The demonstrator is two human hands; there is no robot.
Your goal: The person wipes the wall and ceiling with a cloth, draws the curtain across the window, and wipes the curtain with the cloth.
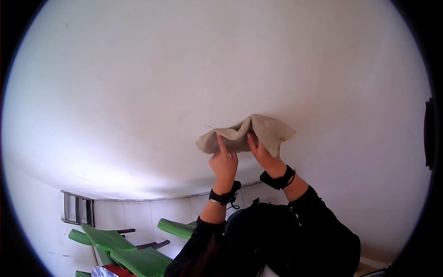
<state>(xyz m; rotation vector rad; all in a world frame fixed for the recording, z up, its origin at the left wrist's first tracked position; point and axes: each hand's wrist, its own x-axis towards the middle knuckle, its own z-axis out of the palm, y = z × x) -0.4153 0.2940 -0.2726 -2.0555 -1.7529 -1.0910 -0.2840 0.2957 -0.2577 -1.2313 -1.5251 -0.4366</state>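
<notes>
A beige-grey cloth (270, 129) with frayed edges is up against the white wall, folded and bunched along its middle. My left hand (224, 164) is at its left part, index finger stretched up onto the fabric and the other fingers curled. On the right, my right hand (267, 157) has hold of the cloth from below, with a flap hanging over some of its fingers. Black bands circle both wrists.
The white wall (138, 83) fills most of the view. Green chairs (138, 258) stand at the lower left, near a metal ladder-like frame (77, 210). White tiles (161, 212) run along the wall's foot. A dark object (429, 134) shows at the right edge.
</notes>
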